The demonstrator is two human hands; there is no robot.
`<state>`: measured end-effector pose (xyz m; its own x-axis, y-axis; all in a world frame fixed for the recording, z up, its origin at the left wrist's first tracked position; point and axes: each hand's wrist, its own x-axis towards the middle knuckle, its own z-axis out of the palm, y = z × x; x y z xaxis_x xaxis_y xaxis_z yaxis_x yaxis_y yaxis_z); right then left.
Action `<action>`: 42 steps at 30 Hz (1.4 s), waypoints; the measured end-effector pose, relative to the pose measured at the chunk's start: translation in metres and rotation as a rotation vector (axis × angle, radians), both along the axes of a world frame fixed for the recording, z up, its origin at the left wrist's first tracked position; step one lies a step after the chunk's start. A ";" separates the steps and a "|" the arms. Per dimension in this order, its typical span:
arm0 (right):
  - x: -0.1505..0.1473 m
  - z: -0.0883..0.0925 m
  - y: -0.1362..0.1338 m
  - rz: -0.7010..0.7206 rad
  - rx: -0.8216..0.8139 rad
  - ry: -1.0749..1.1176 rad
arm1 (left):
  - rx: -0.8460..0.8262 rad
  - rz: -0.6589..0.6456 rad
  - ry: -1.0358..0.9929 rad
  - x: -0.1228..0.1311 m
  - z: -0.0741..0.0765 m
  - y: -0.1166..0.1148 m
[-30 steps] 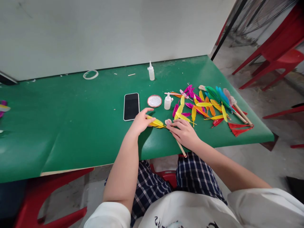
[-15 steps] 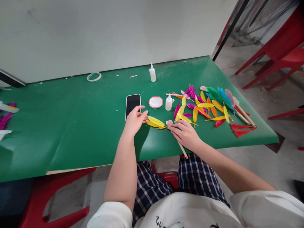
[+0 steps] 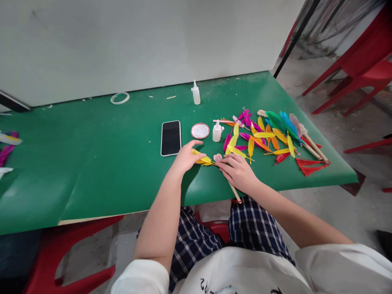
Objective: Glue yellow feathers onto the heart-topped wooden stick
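Yellow feathers (image 3: pixel 207 161) lie fanned to the left with their stems running to my right hand. My left hand (image 3: pixel 187 158) is over their left ends, thumb and forefinger apart with yellow showing between them. Closed around a pale wooden stick (image 3: pixel 235 192), my right hand (image 3: pixel 235 168) holds it near the stems, fingertips by a small pinkish tuft (image 3: pixel 217 157). The stick's lower end, with a bit of red, juts past the table edge. Whether stems and stick are joined is hidden by my fingers.
On the green table (image 3: pixel 107 163) are a phone (image 3: pixel 170 138), a round white disc (image 3: pixel 200 130) with a red rim, and two dropper bottles, one near (image 3: pixel 217 133) and one far (image 3: pixel 196 94). Loose coloured feathers (image 3: pixel 260 134) and tasselled sticks (image 3: pixel 315 149) lie right. A tape ring (image 3: pixel 120 98) lies behind.
My left hand has moved right along the yellow feathers, from their tips to over them, uncovering the phone's lower corner. My right hand keeps its place on the stick.
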<state>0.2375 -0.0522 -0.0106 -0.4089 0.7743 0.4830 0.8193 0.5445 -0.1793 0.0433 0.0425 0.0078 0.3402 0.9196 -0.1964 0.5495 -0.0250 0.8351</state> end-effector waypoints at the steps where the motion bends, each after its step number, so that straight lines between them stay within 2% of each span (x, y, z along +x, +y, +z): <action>1: 0.000 0.000 0.000 -0.002 0.004 -0.005 | 0.012 -0.005 0.007 0.000 0.000 0.000; 9: -0.001 -0.003 0.001 -0.010 0.010 0.000 | 0.078 -0.017 0.076 -0.001 0.001 -0.001; 16: 0.004 -0.002 -0.003 -0.036 -0.029 0.103 | 0.147 -0.028 0.111 0.000 0.006 -0.005; 18: 0.006 -0.002 -0.004 -0.061 -0.037 0.116 | 0.104 -0.014 0.073 -0.001 0.008 -0.006; 23: 0.008 -0.005 -0.005 -0.047 -0.051 0.102 | -0.147 0.034 -0.097 -0.013 0.012 -0.008; 27: 0.008 -0.005 -0.004 -0.041 -0.061 0.106 | -0.280 -0.001 -0.149 -0.019 0.014 -0.009; 42: 0.005 -0.003 -0.002 -0.037 -0.053 0.096 | -0.296 -0.048 -0.190 -0.014 0.011 -0.009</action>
<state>0.2429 -0.0543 -0.0138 -0.3337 0.8132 0.4768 0.8163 0.5023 -0.2854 0.0295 0.0336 0.0185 0.4381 0.8142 -0.3810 0.3878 0.2112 0.8972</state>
